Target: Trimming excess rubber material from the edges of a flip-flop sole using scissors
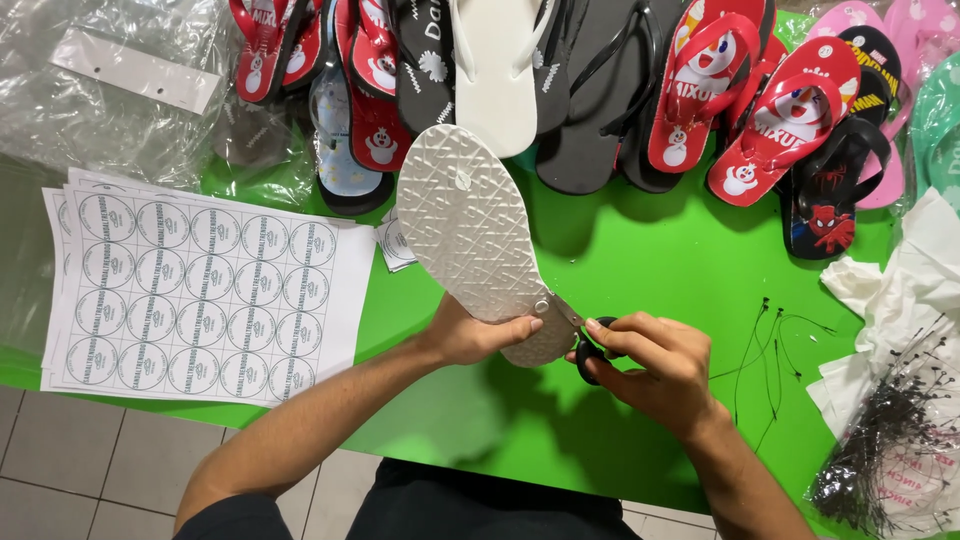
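Holding the white flip-flop (470, 235) sole-up, my left hand (475, 335) pinches its heel; its embossed foam rises beyond my grip. My right hand (650, 365) closes around black-handled scissors (585, 335) beside it, above the green table (650, 270).

Both bare forearms reach in from below and angle toward each other, the wrists nearly level. The left hand (475, 335) is curled shut, its thumb lying flat on top and pointing toward the other hand, the remaining fingers wrapped out of sight beneath. The right hand (650, 365) sits just beside that thumb tip, knuckles up, wrist bent slightly inward. Its fingers (630, 328) are bunched and closed in a tight grip, the index stretched forward along the top.
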